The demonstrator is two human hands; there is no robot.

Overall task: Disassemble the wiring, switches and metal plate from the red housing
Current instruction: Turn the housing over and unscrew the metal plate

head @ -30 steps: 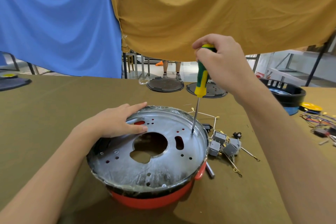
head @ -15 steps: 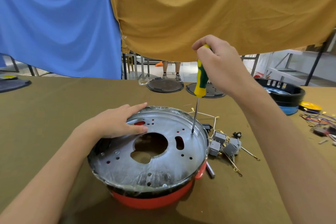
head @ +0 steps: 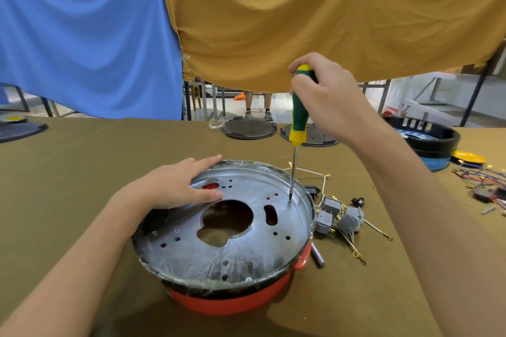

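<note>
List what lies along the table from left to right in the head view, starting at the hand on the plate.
Left hand → metal plate → screwdriver tip → grey switches → loose coloured wires.

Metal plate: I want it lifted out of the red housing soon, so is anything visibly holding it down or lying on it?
Yes. The left hand presses on the metal plate, and the screwdriver in the right hand stands tip-down near its right rim inside the red housing.
</note>
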